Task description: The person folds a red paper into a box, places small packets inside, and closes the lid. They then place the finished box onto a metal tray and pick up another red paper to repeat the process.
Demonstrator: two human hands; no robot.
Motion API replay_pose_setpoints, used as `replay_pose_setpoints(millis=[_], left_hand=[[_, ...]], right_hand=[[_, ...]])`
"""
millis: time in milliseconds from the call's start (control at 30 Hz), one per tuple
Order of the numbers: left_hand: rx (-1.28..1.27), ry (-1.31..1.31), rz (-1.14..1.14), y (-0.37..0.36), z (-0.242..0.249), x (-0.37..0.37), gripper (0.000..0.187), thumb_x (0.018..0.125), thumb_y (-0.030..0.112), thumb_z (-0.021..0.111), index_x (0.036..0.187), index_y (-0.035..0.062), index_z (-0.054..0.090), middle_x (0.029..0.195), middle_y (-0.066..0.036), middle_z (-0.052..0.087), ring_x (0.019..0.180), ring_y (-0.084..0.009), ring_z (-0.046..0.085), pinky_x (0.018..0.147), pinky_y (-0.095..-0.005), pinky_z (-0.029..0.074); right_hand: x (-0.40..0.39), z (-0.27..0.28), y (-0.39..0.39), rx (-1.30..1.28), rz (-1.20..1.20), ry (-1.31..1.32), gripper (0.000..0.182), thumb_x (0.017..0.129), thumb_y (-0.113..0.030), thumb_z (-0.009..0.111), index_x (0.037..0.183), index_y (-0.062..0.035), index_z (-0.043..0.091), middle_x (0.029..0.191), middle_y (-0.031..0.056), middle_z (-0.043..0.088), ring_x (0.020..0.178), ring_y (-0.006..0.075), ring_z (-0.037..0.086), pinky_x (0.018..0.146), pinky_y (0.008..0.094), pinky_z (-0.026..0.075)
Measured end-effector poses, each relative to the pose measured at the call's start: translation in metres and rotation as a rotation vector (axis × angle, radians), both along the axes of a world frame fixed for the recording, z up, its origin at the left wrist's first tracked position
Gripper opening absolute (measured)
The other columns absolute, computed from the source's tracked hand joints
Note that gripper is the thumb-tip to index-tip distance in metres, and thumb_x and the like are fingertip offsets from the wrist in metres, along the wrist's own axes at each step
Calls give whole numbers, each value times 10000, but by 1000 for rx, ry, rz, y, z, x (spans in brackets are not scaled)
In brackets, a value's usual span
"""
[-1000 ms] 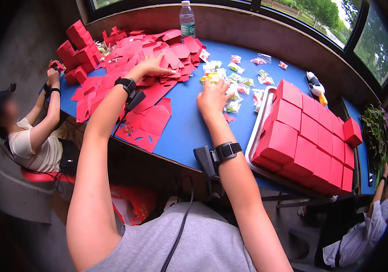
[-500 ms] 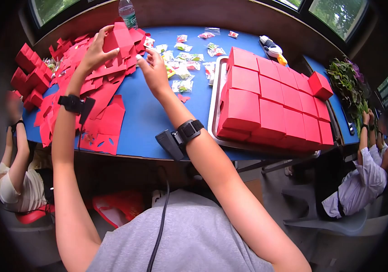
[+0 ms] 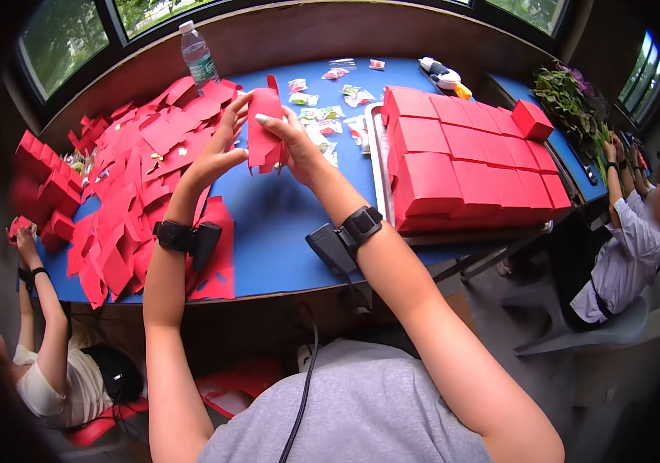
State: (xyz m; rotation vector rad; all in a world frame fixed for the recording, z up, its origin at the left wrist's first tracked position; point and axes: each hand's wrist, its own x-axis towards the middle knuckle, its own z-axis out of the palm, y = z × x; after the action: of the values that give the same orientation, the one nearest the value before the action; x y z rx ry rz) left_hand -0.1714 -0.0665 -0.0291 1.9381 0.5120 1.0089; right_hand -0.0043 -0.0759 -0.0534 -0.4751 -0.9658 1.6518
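A red paper box (image 3: 264,131), partly folded with a flap standing up at its top, is held upright above the blue table. My right hand (image 3: 299,147) grips it from the right, with the thumb across its front and the other fingers mostly hidden behind. On its left side, my left hand (image 3: 218,154) is cupped with thumb and fingers spread apart. The left fingertips are right at the box's left edge; whether they press on it is hard to tell. Left of my hands spreads a heap of flat red box blanks (image 3: 145,177).
Wrapped candies (image 3: 322,116) lie beyond my hands. Stacked red boxes fill a metal tray (image 3: 381,166) at right. A water bottle (image 3: 199,58) stands at the back. More folded boxes (image 3: 48,181) are at far left. People sit on both sides, one handling greenery (image 3: 569,92).
The red box has come off the heap toward me and to the right, now in my right hand's grip. Both hands have moved nearer each other. My view has shifted slightly.
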Motion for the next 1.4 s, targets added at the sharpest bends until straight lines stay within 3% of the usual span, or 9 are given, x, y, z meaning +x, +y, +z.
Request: replay_pose_setpoints(millis=[167,300,733,933,967,1067,1133,1233,1400], left_hand=[[-344,-138,245,1,-2,0,681,836,285,524,1412,115,203,1413,-200,227,1306,-284,281,1051,-420,256],[-247,-217,273,-9,-15,17,543,948,406,426,1354,95,243,1207,-115,495,1123,-181,485,935,-318,387],[-540,-176,72,-2,-27,14,680,837,430,476,1378,118,206,1291,-107,396,1216,-212,395,966,-416,359],[-314,-53,282,-5,-17,11,708,843,539,492,1352,85,302,1272,-130,431,1182,-229,434,958,-380,365],[-262,-70,271,-1,-17,10,685,846,502,520,1347,80,316,1260,-131,437,1169,-221,445,958,-373,369],[-209,-125,220,1,-14,5,634,834,363,619,1337,83,353,1227,-133,456,1141,-208,467,944,-355,397],[-169,-120,35,-4,-11,4,658,807,330,664,1343,106,355,1219,-132,463,1147,-221,465,929,-359,421],[-61,-65,122,-5,-13,9,609,796,312,690,1305,111,423,1188,-127,489,1119,-233,494,906,-351,445],[-20,-96,247,-5,-13,9,515,825,245,665,1252,49,454,1151,-73,517,1058,-156,487,877,-304,427]], right_hand=[[-7,-2,0,362,-380,-335,914,645,-188,791,1326,0,213,1191,177,482,1064,231,541,876,332,472],[-6,-5,1,574,-574,-524,903,606,-165,791,1311,-57,237,1184,172,497,1061,271,547,878,357,462],[-15,-6,-8,750,-509,-612,732,674,-26,708,1199,-127,208,1159,138,445,1062,206,513,844,338,481],[-1,7,-4,29,-382,-19,609,752,-257,718,1177,-92,315,1057,114,516,991,205,574,782,324,532],[5,5,-1,-7,-313,45,551,800,-386,627,1196,-59,426,1131,113,523,1047,243,550,875,400,501],[11,7,-1,-58,-146,379,547,826,-438,567,1199,-58,437,1152,121,521,1046,255,551,873,417,499],[11,9,-2,-79,-123,427,512,875,-454,457,1204,-63,434,1150,131,523,1037,261,551,857,418,503],[13,9,-2,-138,-16,490,548,914,-473,239,1162,-31,447,1099,154,536,1006,282,559,850,419,499],[13,4,3,-137,59,486,518,923,-435,248,1187,-32,440,1119,159,530,998,281,556,820,411,496]])
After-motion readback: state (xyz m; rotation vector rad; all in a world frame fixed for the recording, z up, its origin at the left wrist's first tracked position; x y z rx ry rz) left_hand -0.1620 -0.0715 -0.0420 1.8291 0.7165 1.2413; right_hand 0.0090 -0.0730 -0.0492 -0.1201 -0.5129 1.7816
